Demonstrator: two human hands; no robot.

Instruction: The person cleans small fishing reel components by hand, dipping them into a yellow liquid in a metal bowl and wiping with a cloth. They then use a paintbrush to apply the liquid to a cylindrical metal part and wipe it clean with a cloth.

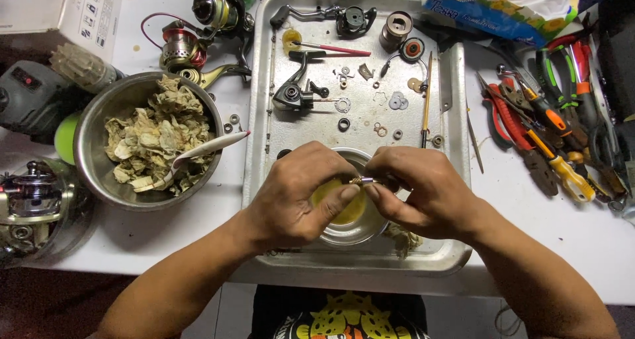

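Holding: both hands pinch one small brass gear (359,180) between their fingertips, above a small bowl (350,228) of yellow liquid.
Left hand (297,197): thumb and forefinger closed on the gear's left end.
Right hand (423,192): fingertips closed on its right end.
Gear: level, at the tray's near middle, over the bowl.
Tray (456,253): metal, on a white table; bowl sits at its near edge.
On tray, farther back: black reel body (296,91), washers (397,101), handle (301,12).
Left of tray: steel bowl (89,160) of crumpled rags with a white spoon (208,147).
Right of tray: pliers (519,130) and screwdrivers (552,124).
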